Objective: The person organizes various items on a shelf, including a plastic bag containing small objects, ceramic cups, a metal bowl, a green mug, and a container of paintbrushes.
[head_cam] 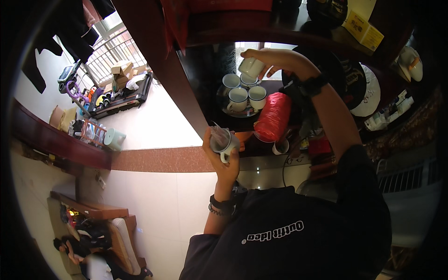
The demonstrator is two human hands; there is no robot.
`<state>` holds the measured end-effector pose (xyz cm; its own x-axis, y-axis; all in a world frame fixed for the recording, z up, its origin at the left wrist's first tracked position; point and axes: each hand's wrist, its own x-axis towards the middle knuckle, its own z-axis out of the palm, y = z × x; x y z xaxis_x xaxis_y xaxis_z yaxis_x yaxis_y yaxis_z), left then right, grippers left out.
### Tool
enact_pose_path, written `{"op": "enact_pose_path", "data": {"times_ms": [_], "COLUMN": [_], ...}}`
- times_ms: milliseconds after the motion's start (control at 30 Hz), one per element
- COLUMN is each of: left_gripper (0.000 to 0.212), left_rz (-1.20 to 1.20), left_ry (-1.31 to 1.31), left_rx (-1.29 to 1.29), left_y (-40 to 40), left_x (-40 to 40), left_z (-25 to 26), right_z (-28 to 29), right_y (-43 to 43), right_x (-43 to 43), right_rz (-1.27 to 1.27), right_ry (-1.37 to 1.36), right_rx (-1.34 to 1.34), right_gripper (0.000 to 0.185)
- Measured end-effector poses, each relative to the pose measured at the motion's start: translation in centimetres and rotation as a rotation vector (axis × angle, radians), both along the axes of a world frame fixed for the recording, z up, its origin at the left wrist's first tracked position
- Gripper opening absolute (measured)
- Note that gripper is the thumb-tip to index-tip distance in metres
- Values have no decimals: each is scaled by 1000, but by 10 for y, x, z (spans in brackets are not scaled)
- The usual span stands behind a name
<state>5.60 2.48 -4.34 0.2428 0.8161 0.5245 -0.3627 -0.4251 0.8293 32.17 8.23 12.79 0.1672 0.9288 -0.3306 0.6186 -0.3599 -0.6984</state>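
My left hand (225,164) holds a white enamel-look mug (229,143) by its side, with crumpled clear plastic (218,135) in its mouth. My right hand (271,63) grips another white mug (251,67), tilted, above a cluster of similar mugs. Below it, several mugs stand close together on a round tray (224,109): a front left mug (238,99), a front right mug (257,98), a back left mug (231,81) and one partly hidden under the held mug. A red plastic-wrapped bundle (274,117) lies right of them.
The dark glossy table (206,70) adjoins a dark wooden post (168,66). A small cup (280,146) stands near the table's edge, beside a dark cable. Large round dark and white items (367,92) lie at right. A person (71,250) is on a couch, lower left.
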Motion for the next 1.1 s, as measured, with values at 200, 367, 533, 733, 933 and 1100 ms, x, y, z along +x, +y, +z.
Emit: {"op": "enact_pose_path", "data": {"times_ms": [200, 367, 533, 733, 933, 1100], "left_gripper": [73, 71, 70, 74, 80, 73], "left_rz": [-76, -132, -122, -152, -70, -126], "left_ry": [-2, 0, 62, 29, 104, 58], "left_rx": [-16, -43, 16, -65, 58, -26], "left_y": [1, 0, 1, 1, 7, 6], "left_x": [-1, 9, 20, 24, 20, 14], "left_z": [-8, -10, -16, -17, -22, -11], "right_z": [4, -15, -20, -20, -23, -15], "right_y": [-39, -59, -27, 20, 42, 37], "right_x": [1, -14, -18, -35, -35, -39], "right_rz": [-16, -155, -101, -68, 42, 49], "right_ry": [-16, 216, 305, 436, 555, 424], "right_rx": [-46, 210, 83, 28, -51, 12], "right_gripper": [69, 62, 62, 56, 46, 39]}}
